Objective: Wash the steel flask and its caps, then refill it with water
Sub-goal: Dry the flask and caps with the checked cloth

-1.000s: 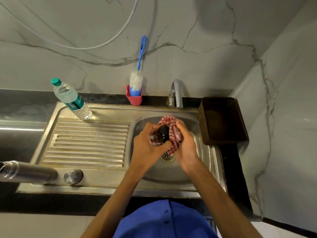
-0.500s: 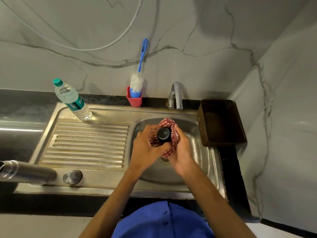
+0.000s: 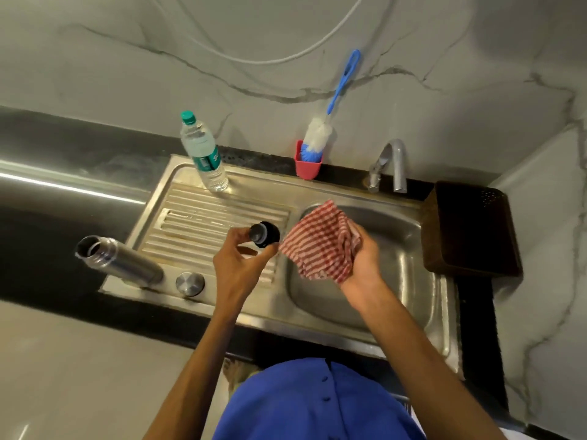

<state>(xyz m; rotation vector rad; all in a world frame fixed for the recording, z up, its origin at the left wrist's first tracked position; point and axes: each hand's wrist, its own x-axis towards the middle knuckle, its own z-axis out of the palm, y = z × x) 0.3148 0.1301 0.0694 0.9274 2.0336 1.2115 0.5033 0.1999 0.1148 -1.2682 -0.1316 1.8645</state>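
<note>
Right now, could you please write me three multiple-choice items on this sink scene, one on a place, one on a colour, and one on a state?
1. Where does the steel flask stand?
A. In the sink basin
B. At the left end of the drainboard
C. Inside the brown basket

2. What colour is the cap of the plastic water bottle?
A. Green
B. Red
C. Black

3. What is the left hand doing?
A. Resting flat on the counter
B. Turning the tap
C. Holding the black cap

Answers: 1 B, the open-mouthed flask stands at the drainboard's left end beside the round steel cap. 2 A, the bottle's top is green. 3 C, fingers and thumb curl round the black cap while the right hand grips the checked cloth.
</note>
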